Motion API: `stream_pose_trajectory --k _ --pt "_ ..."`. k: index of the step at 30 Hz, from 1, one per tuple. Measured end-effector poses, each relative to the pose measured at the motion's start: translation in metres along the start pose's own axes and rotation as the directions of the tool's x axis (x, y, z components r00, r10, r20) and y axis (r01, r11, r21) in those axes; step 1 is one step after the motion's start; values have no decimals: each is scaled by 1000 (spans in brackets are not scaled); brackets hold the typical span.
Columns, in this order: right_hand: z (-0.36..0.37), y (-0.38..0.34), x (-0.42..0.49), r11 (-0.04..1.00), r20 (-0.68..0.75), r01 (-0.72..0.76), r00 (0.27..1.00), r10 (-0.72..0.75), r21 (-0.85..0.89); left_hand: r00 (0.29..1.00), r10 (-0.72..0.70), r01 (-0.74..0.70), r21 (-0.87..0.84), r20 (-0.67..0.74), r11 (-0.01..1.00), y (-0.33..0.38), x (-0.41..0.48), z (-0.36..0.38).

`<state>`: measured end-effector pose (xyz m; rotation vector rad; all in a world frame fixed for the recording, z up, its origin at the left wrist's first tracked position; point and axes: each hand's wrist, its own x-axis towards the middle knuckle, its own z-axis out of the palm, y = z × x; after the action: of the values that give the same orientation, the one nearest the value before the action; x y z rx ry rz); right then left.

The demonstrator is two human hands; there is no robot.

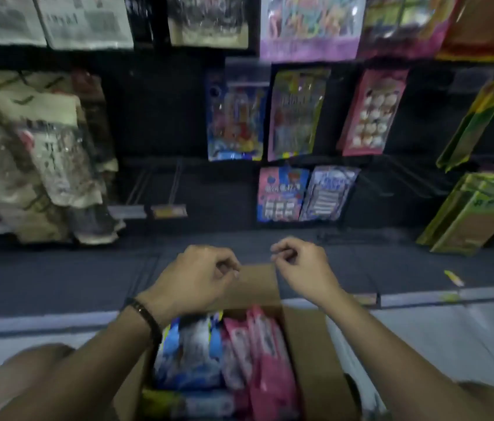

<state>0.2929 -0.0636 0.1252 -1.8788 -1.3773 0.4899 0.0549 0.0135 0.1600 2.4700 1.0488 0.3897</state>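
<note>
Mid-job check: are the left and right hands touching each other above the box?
Apart. The head view shows a clear gap between the left hand and the right hand, with the cardboard flap visible across it.

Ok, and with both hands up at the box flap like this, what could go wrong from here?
1. The left hand and right hand seem to pinch only the top corners of the far flap. A hard pull could crease or tear it.
2. Pulling the flap might tip the cardboard box, and the upright packets inside could spill out.
3. The picture is blurred, so the grip itself is uncertain.
</note>
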Motion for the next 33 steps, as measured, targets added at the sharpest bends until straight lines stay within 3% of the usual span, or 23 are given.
stream_pose_trajectory --k 3,6,9,16,18,22,29,33 --pt "69 84 -46 980 18 -199 980 199 -27 987 -77 76 12 144 997 -22 -30 52" --pt "112 132 -85 904 119 -419 897 426 -83 930 -146 57 257 338 965 -45 -48 86" --pt "133 138 -91 889 252 -409 856 452 -207 824 -217 105 236 523 966 -62 -46 103" --pt "179 146 -101 755 401 -449 653 642 -479 680 -217 41 258 700 965 -80 -47 121" --pt "185 150 -105 734 444 -385 609 658 -560 652 -233 48 267 721 963 -79 -44 120" --pt "184 156 -106 742 442 -226 682 583 -632 665 -232 46 271 710 961 -74 -41 118" --pt "151 154 -98 841 398 -170 821 408 -513 665 -268 91 280 697 956 -79 -35 118" --pt "138 138 -91 899 287 -177 908 306 -400 759 -297 195 232 580 953 -92 -33 123"
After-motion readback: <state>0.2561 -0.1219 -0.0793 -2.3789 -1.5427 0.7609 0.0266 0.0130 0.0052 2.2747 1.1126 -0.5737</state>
